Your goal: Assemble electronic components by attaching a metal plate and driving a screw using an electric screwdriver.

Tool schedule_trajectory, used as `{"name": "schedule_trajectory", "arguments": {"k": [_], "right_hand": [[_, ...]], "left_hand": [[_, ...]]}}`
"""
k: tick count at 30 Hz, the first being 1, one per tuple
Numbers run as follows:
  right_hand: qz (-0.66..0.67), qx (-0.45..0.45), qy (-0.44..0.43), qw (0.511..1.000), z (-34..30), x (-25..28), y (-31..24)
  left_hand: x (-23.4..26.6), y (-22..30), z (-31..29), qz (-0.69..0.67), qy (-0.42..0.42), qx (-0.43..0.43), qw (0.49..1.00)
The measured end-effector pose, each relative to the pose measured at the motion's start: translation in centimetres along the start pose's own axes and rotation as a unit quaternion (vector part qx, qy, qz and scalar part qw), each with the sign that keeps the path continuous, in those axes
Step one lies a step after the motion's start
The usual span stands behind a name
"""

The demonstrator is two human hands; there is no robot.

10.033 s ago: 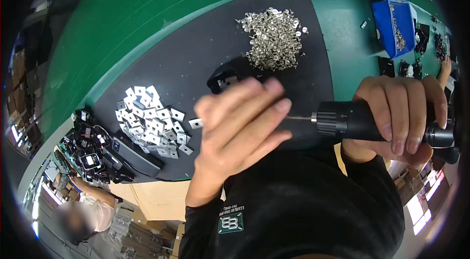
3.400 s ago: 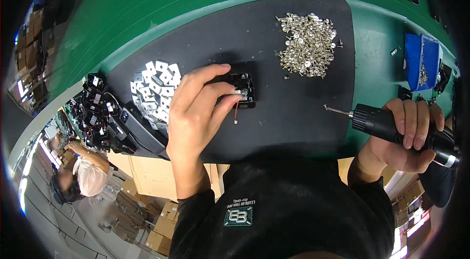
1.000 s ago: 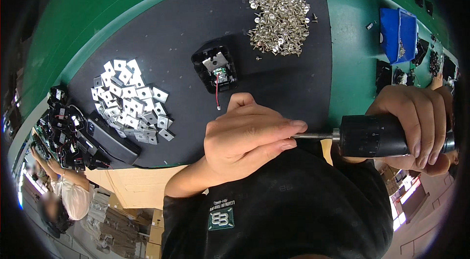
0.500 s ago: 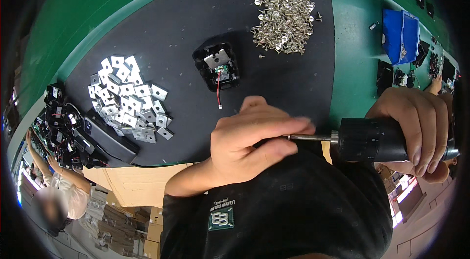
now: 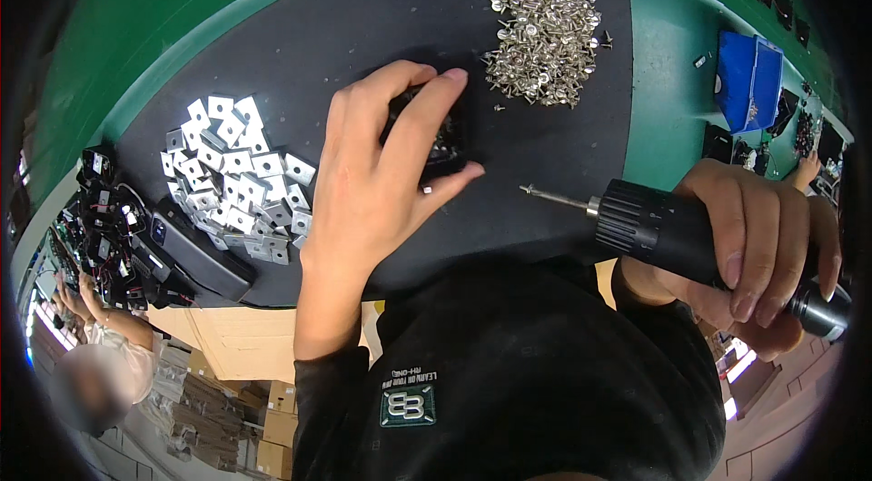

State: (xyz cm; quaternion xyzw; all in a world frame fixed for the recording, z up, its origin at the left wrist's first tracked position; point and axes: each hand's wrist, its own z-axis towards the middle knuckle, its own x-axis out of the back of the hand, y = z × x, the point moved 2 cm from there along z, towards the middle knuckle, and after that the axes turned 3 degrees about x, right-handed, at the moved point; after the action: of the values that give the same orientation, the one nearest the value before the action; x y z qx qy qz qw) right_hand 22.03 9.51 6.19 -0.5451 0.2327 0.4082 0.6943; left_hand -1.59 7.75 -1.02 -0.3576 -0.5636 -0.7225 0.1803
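My left hand (image 5: 359, 158) reaches over a small black plastic housing (image 5: 447, 140) on the dark mat, fingers bent over it and thumb on its near side. Most of the housing is hidden under the fingers. In my right hand (image 5: 763, 231) is a black electric screwdriver (image 5: 643, 219), its fingers wrapped round the body. The bit points left, toward the housing but apart from it. A small screw (image 5: 528, 189) appears to sit at the bit's tip.
Loose silver screws (image 5: 545, 45) lie heaped at the far right of the mat, square metal plates (image 5: 238, 163) with holes at its left. Black housings with wires (image 5: 109, 218) crowd the left edge. A blue bin (image 5: 749, 81) stands at right. Another person (image 5: 109, 372) works at lower left.
My left hand has left the screwdriver's bit and moved up and left onto the black housing. The screwdriver's tip has risen, and the bit now slants.
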Motion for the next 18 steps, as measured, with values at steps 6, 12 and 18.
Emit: {"name": "schedule_trajectory", "arguments": {"k": [6, 12, 18], "right_hand": [[-0.085, -0.020, -0.025, 0.996, 0.5, -0.5, 1.5], [-0.107, -0.062, -0.032, 0.992, 0.8, -0.1, 2.6], [-0.104, -0.064, -0.038, 0.992, 1.0, 0.0, 2.9]], "left_hand": [[-0.6, 0.9, 0.6, -0.066, -0.045, -0.024, 0.996], [-0.7, 1.1, 1.1, -0.083, -0.058, -0.017, 0.995], [-0.8, 1.1, 1.5, -0.093, -0.064, -0.006, 0.994]]}}
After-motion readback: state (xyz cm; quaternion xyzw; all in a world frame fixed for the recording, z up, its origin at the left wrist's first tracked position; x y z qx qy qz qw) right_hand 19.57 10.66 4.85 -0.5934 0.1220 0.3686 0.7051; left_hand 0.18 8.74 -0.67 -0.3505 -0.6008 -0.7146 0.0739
